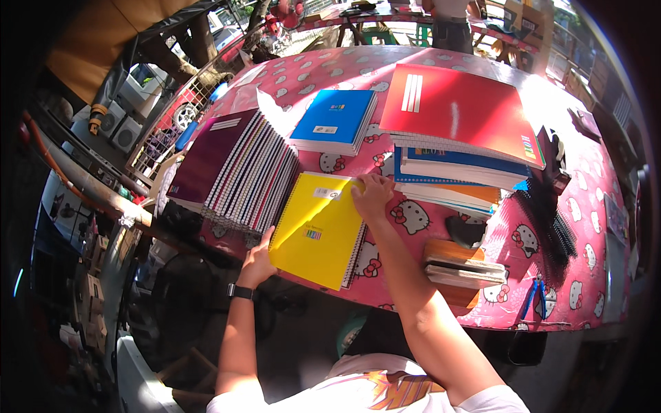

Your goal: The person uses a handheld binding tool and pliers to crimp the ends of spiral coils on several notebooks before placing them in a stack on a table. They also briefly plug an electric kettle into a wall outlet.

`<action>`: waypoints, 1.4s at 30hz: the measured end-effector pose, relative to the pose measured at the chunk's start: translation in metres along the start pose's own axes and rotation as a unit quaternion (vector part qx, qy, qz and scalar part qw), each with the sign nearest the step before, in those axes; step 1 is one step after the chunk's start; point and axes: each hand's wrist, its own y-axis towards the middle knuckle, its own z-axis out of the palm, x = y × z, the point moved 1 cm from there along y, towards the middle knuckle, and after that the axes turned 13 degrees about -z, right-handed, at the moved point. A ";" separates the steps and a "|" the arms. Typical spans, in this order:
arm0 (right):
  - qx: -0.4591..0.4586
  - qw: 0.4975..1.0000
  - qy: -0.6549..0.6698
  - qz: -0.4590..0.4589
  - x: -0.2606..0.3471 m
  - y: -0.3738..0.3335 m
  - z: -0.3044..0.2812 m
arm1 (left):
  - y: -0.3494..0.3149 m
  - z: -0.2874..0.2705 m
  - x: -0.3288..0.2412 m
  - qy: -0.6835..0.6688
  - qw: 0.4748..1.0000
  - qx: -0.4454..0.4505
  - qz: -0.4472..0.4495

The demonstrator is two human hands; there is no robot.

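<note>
Left hand (257,267), a dark band at its wrist, lay against the lower left edge of a yellow spiral notebook (310,241); from where I stood I could not tell whether it gripped or only touched. The right hand (374,196) bent its fingers over the notebook's upper right corner, and whether they pinched it was also beyond telling. That notebook lay near the front edge of a pink tabletop (485,314) printed with white cats, its coil along the right side. Farther right along that edge were a blue-handled tool (530,299) and a brown wooden piece (454,252) crossed by pale, rough-edged strips. Just left of the yellow cover leaned a thick stack of spiral notebooks (213,158), maroon on top. Beyond the right hand, a large red notebook (461,103) topped a pile with blue covers, black coils (551,227) heaped beside it. Past the yellow notebook sat a blue notebook (337,113). In the background, a person (451,20) stood near a second tabletop.
</note>
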 end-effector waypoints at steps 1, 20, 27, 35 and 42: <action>0.044 0.999 0.021 0.017 -0.002 0.005 0.000 | -0.001 -0.002 -0.004 -0.019 1.000 0.002 -0.001; 0.200 0.933 0.218 -0.203 0.102 -0.050 -0.113 | -0.006 0.003 -0.005 0.000 1.000 -0.020 0.011; -0.001 0.940 -0.107 -0.324 0.076 0.094 -0.242 | -0.021 0.007 -0.009 -0.174 0.982 -0.020 -0.067; 0.065 0.933 -0.119 -0.333 0.048 0.098 -0.263 | -0.076 0.036 -0.043 -0.062 0.940 -0.334 -0.010; 0.212 0.868 -0.041 -0.446 0.103 -0.014 -0.294 | -0.096 0.002 -0.169 -0.795 0.403 0.447 0.079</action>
